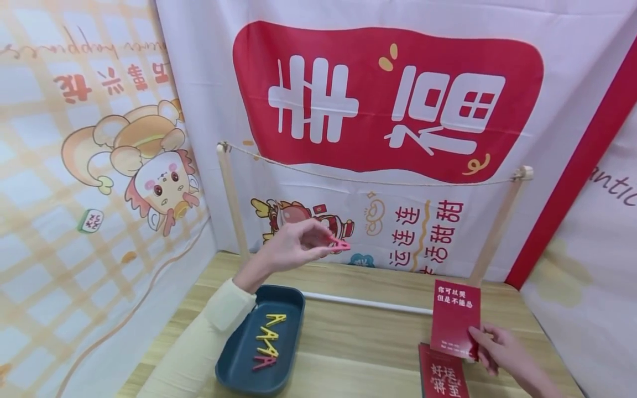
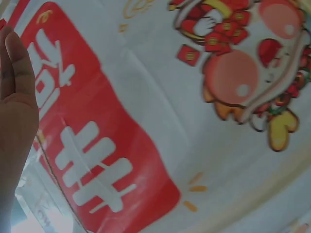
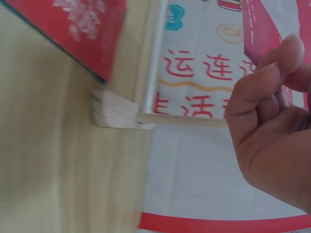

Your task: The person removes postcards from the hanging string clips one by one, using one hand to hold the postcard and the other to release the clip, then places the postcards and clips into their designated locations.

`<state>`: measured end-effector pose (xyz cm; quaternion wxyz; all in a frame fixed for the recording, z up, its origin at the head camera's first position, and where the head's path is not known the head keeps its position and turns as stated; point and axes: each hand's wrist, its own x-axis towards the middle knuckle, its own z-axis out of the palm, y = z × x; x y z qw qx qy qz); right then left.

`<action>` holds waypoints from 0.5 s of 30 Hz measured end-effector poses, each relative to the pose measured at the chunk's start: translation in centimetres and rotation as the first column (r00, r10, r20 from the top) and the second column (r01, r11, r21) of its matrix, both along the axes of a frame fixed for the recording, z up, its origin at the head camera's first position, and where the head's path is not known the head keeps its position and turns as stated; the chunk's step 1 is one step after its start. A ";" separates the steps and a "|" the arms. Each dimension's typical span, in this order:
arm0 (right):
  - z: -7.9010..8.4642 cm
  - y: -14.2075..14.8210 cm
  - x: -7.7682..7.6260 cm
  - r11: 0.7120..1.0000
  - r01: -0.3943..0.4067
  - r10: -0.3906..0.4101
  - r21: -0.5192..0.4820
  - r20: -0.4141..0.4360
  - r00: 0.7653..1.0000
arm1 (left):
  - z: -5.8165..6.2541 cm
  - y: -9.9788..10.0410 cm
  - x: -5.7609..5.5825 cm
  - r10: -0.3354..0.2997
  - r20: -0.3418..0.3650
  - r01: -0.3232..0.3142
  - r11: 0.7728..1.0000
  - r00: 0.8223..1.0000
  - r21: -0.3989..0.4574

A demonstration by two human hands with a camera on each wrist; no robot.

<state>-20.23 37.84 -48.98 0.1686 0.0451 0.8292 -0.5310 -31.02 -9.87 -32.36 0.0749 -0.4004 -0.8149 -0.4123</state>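
Observation:
My left hand (image 1: 293,246) pinches a small pink clothespin (image 1: 340,244) between thumb and fingertips, raised in front of the wall cloth. In the left wrist view, that hand (image 2: 17,87) shows only at the left edge. Lower right in the head view, my right hand (image 1: 500,351) grips a red card (image 1: 456,315) with white writing by its lower right corner. The right wrist view shows its thumb and fingers (image 3: 272,87) curled at the card's edge. Just below lies a stack of red cards (image 1: 440,376), partly covered by the held one.
A dark blue tray (image 1: 293,342) holds several yellow clothespins (image 1: 270,333) and a red one (image 1: 264,362). Behind it stands a wooden frame with two posts (image 1: 497,226), a string (image 1: 358,180) strung between their tops and a white rod (image 1: 368,302) along the base.

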 end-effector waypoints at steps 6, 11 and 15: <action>-2.0 0.8 1.5 0.996 -0.029 0.038 -0.079 0.111 0.993 | -3.7 -2.8 0.8 0.066 0.022 -0.064 0.995 0.998 -0.076; -3.8 0.8 2.2 0.994 -0.065 0.077 -0.086 0.143 0.987 | -6.2 -5.2 1.9 0.095 0.083 -0.086 0.991 0.992 -0.105; -5.0 0.4 3.0 0.994 -0.097 0.103 -0.058 0.126 0.987 | -8.2 -7.1 2.9 0.138 0.141 -0.110 0.976 0.980 -0.190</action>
